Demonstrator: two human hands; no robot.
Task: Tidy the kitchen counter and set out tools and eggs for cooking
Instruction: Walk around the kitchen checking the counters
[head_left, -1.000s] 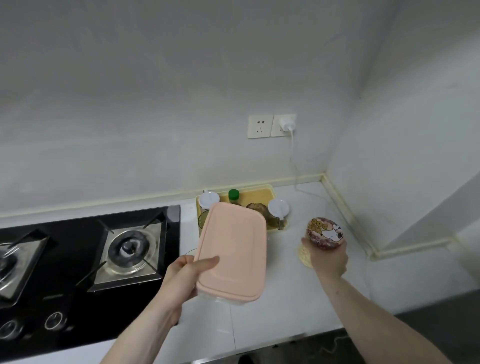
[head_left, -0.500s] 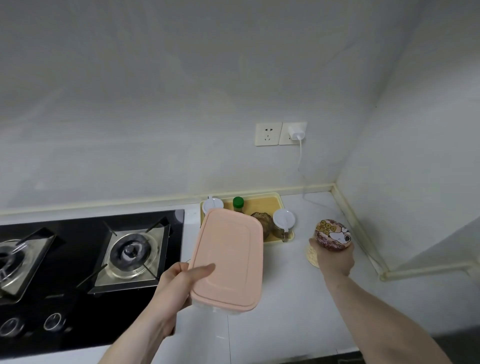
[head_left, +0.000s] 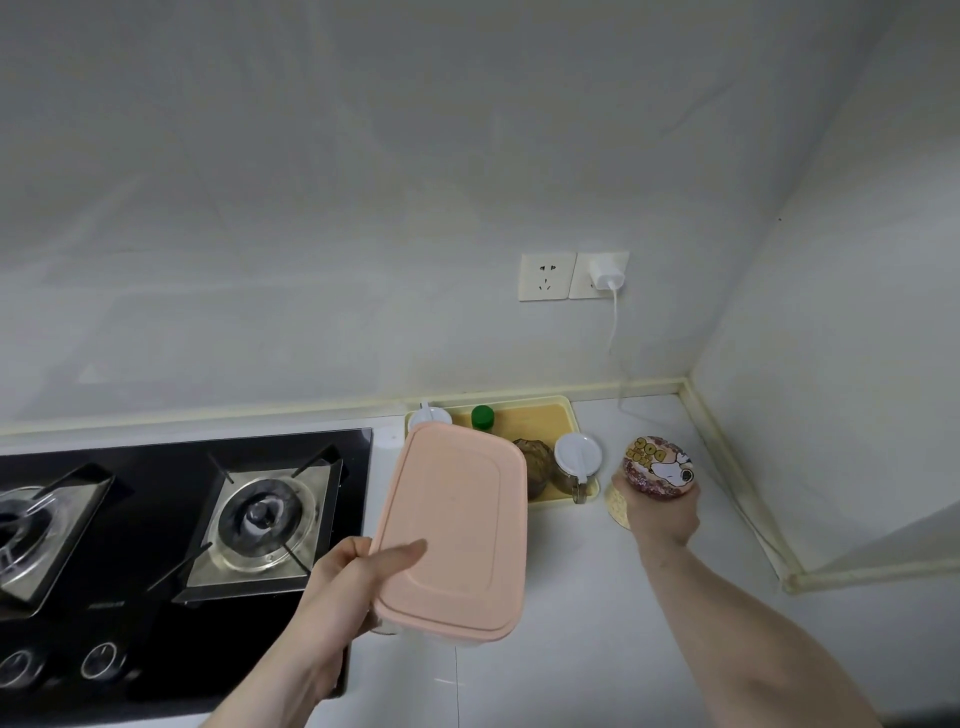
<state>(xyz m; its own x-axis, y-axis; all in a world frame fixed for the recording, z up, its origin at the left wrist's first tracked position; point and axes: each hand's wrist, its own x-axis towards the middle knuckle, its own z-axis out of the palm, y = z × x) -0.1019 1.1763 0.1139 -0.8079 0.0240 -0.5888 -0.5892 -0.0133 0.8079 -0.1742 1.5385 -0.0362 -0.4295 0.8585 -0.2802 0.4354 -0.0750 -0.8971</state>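
Gripped pink box (head_left: 452, 525) hides tray's (head_left: 550, 415) front.

matt plastic lid (head_left: 457, 525), glossy hob (head_left: 171, 613)

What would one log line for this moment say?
left hand: holds pink-lidded container above counter | right hand: grips cartoon-lidded jar right of yellow tray | stove: unlit

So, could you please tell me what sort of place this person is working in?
Most likely a home kitchen: a gas hob is set into a white counter, a yellow tray of condiment jars stands by the wall, and wall sockets sit above.
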